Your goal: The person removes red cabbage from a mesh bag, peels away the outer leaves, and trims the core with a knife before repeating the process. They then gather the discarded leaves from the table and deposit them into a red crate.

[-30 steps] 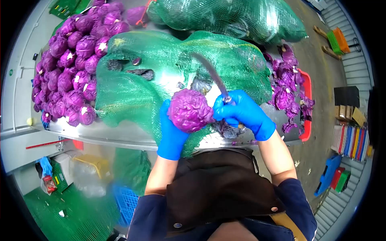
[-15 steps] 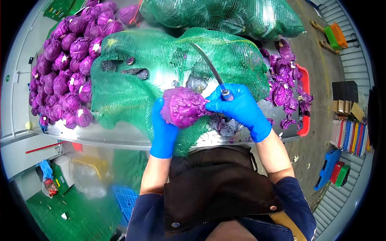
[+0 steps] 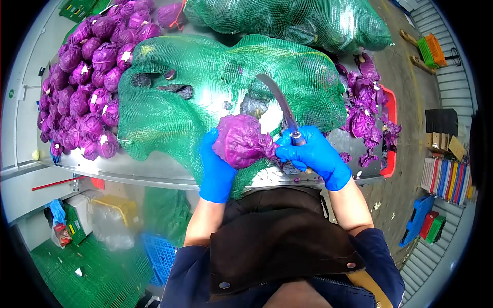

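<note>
A red cabbage (image 3: 240, 141) is held up over the front of the table, its crinkled outer leaf drawn out toward the right. My left hand (image 3: 217, 172), in a blue glove, is closed around the cabbage's left side. In my gloved right hand (image 3: 316, 156) is a knife (image 3: 280, 100), gripped by the handle with its curved blade pointing up and away. The thumb and finger of that hand also touch the pulled leaf. Beneath both hands lies a green mesh bag (image 3: 164, 120), spread flat with dark leaf scraps on it.
Many red cabbages are piled (image 3: 84, 90) at the left of the metal table (image 3: 123, 172). A filled green mesh sack (image 3: 292, 23) lies at the back. Loose purple leaves (image 3: 364, 113) heap up at the right, beside a red crate (image 3: 390, 154).
My right hand has moved down and slightly right, with the knife. The cabbage and my left hand have shifted a little right, and the leaf is stretched farther out.
</note>
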### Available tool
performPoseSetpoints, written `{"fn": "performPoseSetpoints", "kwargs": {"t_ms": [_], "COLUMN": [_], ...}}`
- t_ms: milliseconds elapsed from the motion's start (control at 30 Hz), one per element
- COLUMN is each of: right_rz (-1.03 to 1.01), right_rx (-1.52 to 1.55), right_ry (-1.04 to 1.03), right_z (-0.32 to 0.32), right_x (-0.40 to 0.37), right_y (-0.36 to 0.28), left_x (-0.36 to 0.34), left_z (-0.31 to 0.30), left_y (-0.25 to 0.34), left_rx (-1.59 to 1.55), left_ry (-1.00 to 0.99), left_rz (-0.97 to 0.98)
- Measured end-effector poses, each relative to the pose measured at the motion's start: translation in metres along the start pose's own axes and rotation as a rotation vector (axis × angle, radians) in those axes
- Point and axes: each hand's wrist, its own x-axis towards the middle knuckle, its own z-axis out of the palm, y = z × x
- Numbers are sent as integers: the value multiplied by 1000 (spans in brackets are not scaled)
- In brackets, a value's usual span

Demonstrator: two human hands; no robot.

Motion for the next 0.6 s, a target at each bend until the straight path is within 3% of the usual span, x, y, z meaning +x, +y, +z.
{"fn": "performPoseSetpoints", "kwargs": {"t_ms": [100,133,233,367,400,533,600], "right_rz": [-82,-312,-635,-329,-389,-438,-437], "right_rx": [-107,-70,-357,-524,-657,-643,-482], "right_ry": [97,140,286,229,206,294,355], "right_z": [-4,-3,2,4,-1,-11,-34], "right_x": [-1,4,12,7,10,4,2], "right_y": [0,7,3,-7,-6,2,15], "left_x": [4,6,7,10,11,2,10], "left_z": [0,-1,7,0,-2,5,-7], "left_y": [-1,-1,-2,-5,-6,-2,4], "left_rx": [-43,-81,-17,-12,7,211,-28], "left_ry": [-25,-53,7,-98,-77,-108,-170], "left_rz": [-73,-107,-69,-100,-106,-24,-106]}}
